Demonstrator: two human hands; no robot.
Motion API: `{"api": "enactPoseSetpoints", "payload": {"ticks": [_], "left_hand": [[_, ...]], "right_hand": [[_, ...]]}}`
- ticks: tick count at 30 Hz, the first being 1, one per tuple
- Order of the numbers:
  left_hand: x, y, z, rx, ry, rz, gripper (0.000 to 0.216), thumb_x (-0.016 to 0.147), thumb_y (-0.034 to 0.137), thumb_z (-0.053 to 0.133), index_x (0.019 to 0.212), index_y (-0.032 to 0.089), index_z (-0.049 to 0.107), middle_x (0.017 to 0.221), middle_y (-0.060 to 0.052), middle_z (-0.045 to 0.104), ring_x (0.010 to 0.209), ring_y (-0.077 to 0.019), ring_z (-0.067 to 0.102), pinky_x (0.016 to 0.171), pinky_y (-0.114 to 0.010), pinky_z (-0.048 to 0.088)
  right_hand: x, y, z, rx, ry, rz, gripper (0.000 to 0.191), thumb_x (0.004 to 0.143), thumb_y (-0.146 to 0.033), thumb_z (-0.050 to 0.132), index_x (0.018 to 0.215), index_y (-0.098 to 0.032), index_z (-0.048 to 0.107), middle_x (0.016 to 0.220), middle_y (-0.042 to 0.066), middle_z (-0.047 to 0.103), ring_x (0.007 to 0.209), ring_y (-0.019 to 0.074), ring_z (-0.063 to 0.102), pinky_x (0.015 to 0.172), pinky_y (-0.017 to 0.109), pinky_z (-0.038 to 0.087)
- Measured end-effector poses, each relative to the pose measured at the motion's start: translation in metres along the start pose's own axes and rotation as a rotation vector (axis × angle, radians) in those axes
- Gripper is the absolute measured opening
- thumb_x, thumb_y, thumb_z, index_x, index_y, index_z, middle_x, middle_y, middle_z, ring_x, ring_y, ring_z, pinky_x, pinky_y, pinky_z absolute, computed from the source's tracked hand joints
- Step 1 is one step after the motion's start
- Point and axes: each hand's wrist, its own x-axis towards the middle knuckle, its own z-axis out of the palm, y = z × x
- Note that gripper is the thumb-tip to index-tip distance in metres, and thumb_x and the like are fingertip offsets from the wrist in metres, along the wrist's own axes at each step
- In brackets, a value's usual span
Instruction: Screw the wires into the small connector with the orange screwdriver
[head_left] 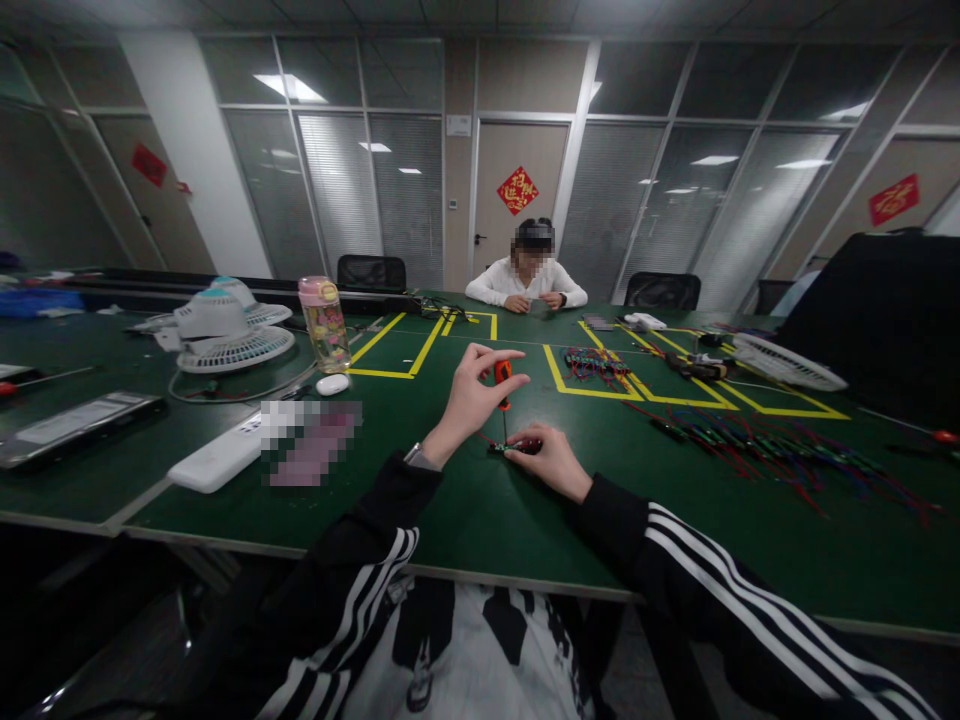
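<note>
Here we have the orange screwdriver (pixel 503 371), upright, its tip down at the small circuit board (pixel 498 449). Around its handle our left hand (pixel 472 394) curves, thumb and forefinger parted; we can't tell whether they touch it. Below that handle, our right hand (pixel 553 462) pinches the board. Wired boards (pixel 772 452) lie well right of the screwdriver.

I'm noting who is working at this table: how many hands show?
4: wearer's left hand by the orange screwdriver; wearer's right hand at the small board; co-worker's right hand and co-worker's left hand across the table.
</note>
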Motion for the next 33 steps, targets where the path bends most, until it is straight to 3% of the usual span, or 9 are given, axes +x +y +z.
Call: {"api": "enactPoseSetpoints", "payload": {"ticks": [5, 8, 12, 15, 18, 22, 26, 30, 33], "left_hand": [[0.002, -0.001, 0.002, -0.283, -0.134, -0.073, 0.035, 0.087, 0.028, 0.045, 0.12, 0.023, 0.057, 0.117, -0.008, 0.055, 0.094, -0.0148, 0.058, 0.081, -0.03, 0.048], [0.002, -0.003, 0.003, -0.35, -0.137, -0.131, 0.038, 0.084, 0.029, 0.051, 0.12, 0.019, 0.056, 0.107, -0.008, 0.062, 0.084, -0.0146, 0.061, 0.077, -0.03, 0.05], [0.0, -0.001, 0.002, -0.144, -0.05, -0.034, 0.034, 0.074, 0.033, 0.065, 0.107, 0.022, 0.065, 0.103, -0.006, 0.061, 0.092, -0.016, 0.058, 0.084, -0.029, 0.046], [0.0, 0.001, 0.002, -0.26, -0.136, -0.069, 0.034, 0.083, 0.032, 0.053, 0.115, 0.024, 0.061, 0.118, -0.007, 0.056, 0.104, -0.0183, 0.056, 0.088, -0.031, 0.046], [0.001, 0.002, 0.004, -0.436, -0.231, -0.156, 0.039, 0.087, 0.03, 0.045, 0.125, 0.022, 0.052, 0.12, -0.009, 0.057, 0.098, -0.0187, 0.06, 0.082, -0.033, 0.049], [-0.002, 0.004, 0.004, -0.259, -0.133, -0.089, 0.038, 0.08, 0.03, 0.058, 0.117, 0.019, 0.058, 0.102, -0.008, 0.062, 0.087, -0.0156, 0.06, 0.08, -0.031, 0.049], [-0.005, 0.009, 0.002, 0.071, -0.027, 0.06, 0.034, 0.075, 0.032, 0.064, 0.108, 0.024, 0.064, 0.098, -0.004, 0.056, 0.094, -0.0158, 0.054, 0.091, -0.033, 0.043], [-0.005, 0.006, 0.005, -0.121, -0.106, 0.002, 0.034, 0.089, 0.026, 0.041, 0.12, 0.024, 0.055, 0.114, -0.007, 0.055, 0.098, -0.0146, 0.057, 0.088, -0.031, 0.046], [-0.004, 0.0, 0.007, -0.229, -0.102, -0.066, 0.037, 0.088, 0.027, 0.045, 0.124, 0.021, 0.051, 0.108, -0.008, 0.059, 0.086, -0.0133, 0.06, 0.077, -0.028, 0.05]], "right_hand": [[0.0, 0.001, 0.0, 0.008, -0.003, -0.016, 0.018, 0.069, -0.032, 0.068, 0.081, -0.02, 0.073, 0.073, 0.003, 0.061, 0.066, 0.0148, 0.057, 0.064, 0.026, 0.042], [0.0, 0.001, 0.0, 0.005, 0.002, -0.016, 0.018, 0.069, -0.032, 0.068, 0.081, -0.02, 0.073, 0.073, 0.003, 0.061, 0.066, 0.0149, 0.057, 0.064, 0.026, 0.042], [0.0, 0.002, 0.001, 0.0, 0.01, -0.016, 0.018, 0.069, -0.033, 0.068, 0.08, -0.021, 0.073, 0.074, 0.003, 0.061, 0.067, 0.0151, 0.057, 0.064, 0.026, 0.042], [0.0, 0.002, 0.0, 0.003, 0.006, -0.017, 0.018, 0.069, -0.034, 0.068, 0.081, -0.021, 0.073, 0.074, 0.003, 0.062, 0.067, 0.0151, 0.057, 0.064, 0.026, 0.043], [0.0, 0.001, 0.0, -0.002, 0.003, -0.015, 0.018, 0.07, -0.034, 0.068, 0.081, -0.021, 0.073, 0.075, 0.003, 0.062, 0.068, 0.0153, 0.057, 0.064, 0.026, 0.043], [-0.001, 0.001, 0.0, -0.004, 0.003, -0.013, 0.018, 0.07, -0.034, 0.067, 0.081, -0.021, 0.073, 0.075, 0.003, 0.061, 0.069, 0.0157, 0.057, 0.066, 0.026, 0.043], [-0.001, -0.001, -0.001, -0.009, -0.006, -0.013, 0.017, 0.07, -0.033, 0.067, 0.082, -0.021, 0.073, 0.076, 0.004, 0.061, 0.07, 0.0161, 0.057, 0.066, 0.027, 0.042], [-0.001, -0.001, -0.001, -0.008, -0.007, -0.014, 0.017, 0.07, -0.033, 0.068, 0.082, -0.021, 0.073, 0.076, 0.003, 0.061, 0.069, 0.0158, 0.057, 0.066, 0.026, 0.042], [-0.001, 0.0, -0.001, -0.01, -0.006, -0.013, 0.018, 0.07, -0.033, 0.068, 0.082, -0.021, 0.073, 0.075, 0.003, 0.061, 0.07, 0.0161, 0.056, 0.066, 0.026, 0.042]]}}
